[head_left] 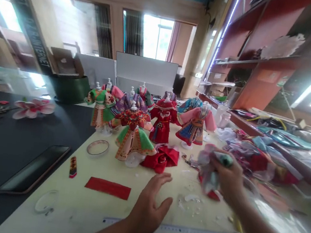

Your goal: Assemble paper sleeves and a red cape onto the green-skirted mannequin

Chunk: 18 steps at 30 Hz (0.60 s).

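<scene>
Right hand [229, 178] pinching a crumpled bundle of thin cloth [208, 167] right of centre, soft, light stuff best gripped at its gathered folds, and the left hand [150, 205] lies spread on the pale worktable [73, 197]!

At the upper left of the frame, a long dark fabric banner [22, 11] ran diagonally downward, and pale capital letters on it read INTERNET in two places; the letters before each word were too warped to read. Along the bottom of the frame, a pale flat ruler [174, 228] showed tick marks, but its numbers were too blurred to read.
</scene>
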Each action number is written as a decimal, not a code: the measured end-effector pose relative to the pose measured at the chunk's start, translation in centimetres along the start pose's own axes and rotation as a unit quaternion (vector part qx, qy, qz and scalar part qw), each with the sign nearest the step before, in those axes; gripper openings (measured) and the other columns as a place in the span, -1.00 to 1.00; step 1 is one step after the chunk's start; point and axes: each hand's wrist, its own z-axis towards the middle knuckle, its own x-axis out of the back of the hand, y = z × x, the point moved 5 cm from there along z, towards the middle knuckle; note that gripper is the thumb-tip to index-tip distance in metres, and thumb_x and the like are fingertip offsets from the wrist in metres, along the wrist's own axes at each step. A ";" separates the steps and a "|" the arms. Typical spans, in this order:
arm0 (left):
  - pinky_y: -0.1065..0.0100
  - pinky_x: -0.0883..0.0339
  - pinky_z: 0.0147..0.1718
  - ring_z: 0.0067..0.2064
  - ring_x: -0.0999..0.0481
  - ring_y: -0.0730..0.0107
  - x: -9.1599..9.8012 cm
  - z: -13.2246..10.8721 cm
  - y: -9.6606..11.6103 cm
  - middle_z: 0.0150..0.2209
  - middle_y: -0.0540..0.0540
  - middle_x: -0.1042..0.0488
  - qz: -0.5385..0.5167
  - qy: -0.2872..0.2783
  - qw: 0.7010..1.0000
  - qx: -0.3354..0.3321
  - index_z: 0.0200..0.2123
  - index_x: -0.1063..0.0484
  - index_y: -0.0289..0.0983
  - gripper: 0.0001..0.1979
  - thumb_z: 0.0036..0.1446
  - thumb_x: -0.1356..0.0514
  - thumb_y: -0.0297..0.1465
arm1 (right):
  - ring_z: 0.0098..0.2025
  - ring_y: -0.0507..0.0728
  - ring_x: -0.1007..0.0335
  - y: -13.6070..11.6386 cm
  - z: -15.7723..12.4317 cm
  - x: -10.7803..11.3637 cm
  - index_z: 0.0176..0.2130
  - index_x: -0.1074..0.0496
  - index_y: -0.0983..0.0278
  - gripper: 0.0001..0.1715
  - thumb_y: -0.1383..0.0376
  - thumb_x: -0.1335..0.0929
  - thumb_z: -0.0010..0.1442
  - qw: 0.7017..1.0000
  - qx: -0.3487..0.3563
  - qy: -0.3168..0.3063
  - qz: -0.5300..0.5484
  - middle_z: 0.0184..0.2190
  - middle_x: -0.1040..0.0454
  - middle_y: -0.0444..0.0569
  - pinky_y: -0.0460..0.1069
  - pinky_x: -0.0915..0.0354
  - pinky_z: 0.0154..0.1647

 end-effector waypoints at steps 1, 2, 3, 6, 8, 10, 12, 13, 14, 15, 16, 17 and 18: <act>0.12 -0.23 0.08 0.12 -0.34 0.17 0.8 -0.6 -0.2 0.08 -0.19 -0.37 0.008 -0.010 1.000 0.007 -0.01 -0.33 -0.22 -0.63 0.07 -0.12 -0.51 | -0.19 0.27 -0.37 -1.0 1.3 1.7 -0.22 -0.41 0.11 -0.51 0.19 -0.53 -0.21 0.996 0.042 0.039 -0.066 -0.26 -0.45 -0.05 0.12 -0.28 -0.22; 0.14 -0.24 0.07 0.09 -0.37 0.19 1.7 -1.1 -0.4 0.05 -0.17 -0.41 0.014 -0.016 1.000 0.016 -0.06 -0.37 -0.22 -0.68 0.08 -0.11 -0.50 | -0.08 0.35 -0.32 -2.0 2.5 3.2 -0.23 -0.42 0.11 -0.47 0.19 -0.54 -0.26 0.987 0.077 0.068 -0.128 -0.19 -0.43 0.00 0.18 -0.24 -0.13; 0.16 -0.25 0.06 0.06 -0.39 0.20 2.6 -1.4 -0.6 0.01 -0.16 -0.44 0.018 -0.017 0.999 0.025 -0.10 -0.39 -0.21 -0.72 0.09 -0.11 -0.50 | 0.03 0.42 -0.24 -2.8 3.6 4.5 -0.24 -0.42 0.12 -0.47 0.19 -0.54 -0.28 0.974 0.102 0.085 -0.184 -0.12 -0.41 0.06 0.23 -0.17 -0.03; 0.21 -0.28 -0.01 -0.04 -0.45 0.23 6.0 -2.0 -1.4 -0.11 -0.13 -0.50 0.016 0.011 0.998 0.060 -0.18 -0.45 -0.21 -0.79 0.11 -0.10 -0.45 | 0.17 0.61 -0.01 -3.8 6.0 6.9 -0.32 -0.45 0.16 -0.53 0.11 -0.53 -0.30 0.936 0.133 0.082 -0.317 -0.01 -0.37 0.19 0.40 0.08 0.11; 0.27 -0.32 -0.09 -0.11 -0.48 0.26 8.6 -1.8 -1.9 -0.18 -0.11 -0.53 -0.006 0.060 0.993 0.098 -0.21 -0.48 -0.22 -0.82 0.12 -0.13 -0.40 | 0.18 0.70 0.05 -3.7 6.4 6.9 -0.34 -0.46 0.20 -0.49 0.07 -0.52 -0.34 0.916 0.144 0.069 -0.368 0.01 -0.36 0.26 0.48 0.19 0.10; 0.34 -0.33 -0.16 -0.19 -0.49 0.28 11.2 -1.4 -2.3 -0.26 -0.09 -0.55 -0.048 0.138 0.980 0.137 -0.28 -0.51 -0.23 -0.85 0.07 -0.20 -0.35 | 0.19 0.68 0.04 -3.2 5.7 5.2 -0.31 -0.48 0.20 -0.52 0.06 -0.49 -0.28 0.904 0.168 0.046 -0.391 0.04 -0.35 0.26 0.45 0.18 0.13; 0.38 -0.31 -0.20 -0.24 -0.49 0.32 13.4 -0.7 -2.2 -0.34 -0.07 -0.55 -0.085 0.214 0.961 0.154 -0.33 -0.52 -0.25 -0.85 0.01 -0.26 -0.32 | 0.14 0.57 -0.11 -2.9 4.2 1.9 -0.27 -0.50 0.18 -0.59 0.07 -0.44 -0.16 0.904 0.188 0.010 -0.384 0.02 -0.39 0.22 0.35 0.04 0.12; 0.40 -0.31 -0.22 -0.28 -0.49 0.36 14.3 -0.2 -2.1 -0.37 -0.05 -0.54 -0.095 0.241 0.953 0.154 -0.33 -0.52 -0.25 -0.83 -0.01 -0.27 -0.31 | 0.08 0.51 -0.22 -2.8 3.4 -0.1 -0.25 -0.51 0.19 -0.60 0.06 -0.42 -0.11 0.908 0.193 -0.009 -0.372 -0.04 -0.44 0.17 0.33 -0.05 0.08; 0.42 -0.31 -0.26 -0.32 -0.47 0.39 15.0 0.3 -1.9 -0.41 -0.03 -0.53 -0.104 0.261 0.947 0.153 -0.33 -0.52 -0.26 -0.82 -0.01 -0.28 -0.30 | 0.01 0.45 -0.31 -2.7 2.6 -2.4 -0.24 -0.51 0.21 -0.60 0.07 -0.41 -0.08 0.918 0.188 -0.039 -0.347 -0.11 -0.49 0.13 0.32 -0.12 0.04; 0.44 -0.30 -0.32 -0.37 -0.44 0.44 15.6 1.0 -1.7 -0.44 -0.02 -0.51 -0.113 0.276 0.942 0.151 -0.33 -0.51 -0.27 -0.80 -0.02 -0.28 -0.28 | -0.07 0.39 -0.37 -2.7 1.7 -4.7 -0.26 -0.52 0.24 -0.62 0.08 -0.40 -0.06 0.930 0.176 -0.071 -0.316 -0.18 -0.52 0.12 0.29 -0.18 0.00; 0.47 -0.29 -0.39 -0.43 -0.41 0.48 16.0 1.6 -1.5 -0.47 0.00 -0.48 -0.125 0.289 0.937 0.152 -0.34 -0.51 -0.28 -0.79 -0.02 -0.28 -0.27 | -0.14 0.33 -0.42 -2.8 1.0 -7.1 -0.30 -0.53 0.25 -0.65 0.08 -0.40 -0.05 0.937 0.169 -0.096 -0.291 -0.26 -0.55 0.09 0.24 -0.24 -0.06; 0.49 -0.25 -0.46 -0.48 -0.36 0.52 16.3 2.2 -1.3 -0.49 0.01 -0.45 -0.140 0.298 0.932 0.155 -0.35 -0.50 -0.30 -0.77 -0.04 -0.29 -0.25 | -0.20 0.28 -0.45 -3.0 0.2 -9.4 -0.32 -0.53 0.25 -0.66 0.07 -0.40 -0.03 0.943 0.159 -0.125 -0.264 -0.30 -0.56 0.07 0.18 -0.29 -0.12; 0.50 -0.21 -0.52 -0.52 -0.32 0.55 16.5 2.8 -1.2 -0.52 0.03 -0.43 -0.156 0.303 0.927 0.159 -0.36 -0.49 -0.31 -0.75 -0.05 -0.29 -0.23 | -0.26 0.24 -0.46 -3.3 -0.4 -11.5 -0.32 -0.53 0.26 -0.66 0.07 -0.39 0.00 0.948 0.148 -0.153 -0.237 -0.34 -0.57 0.04 0.12 -0.33 -0.19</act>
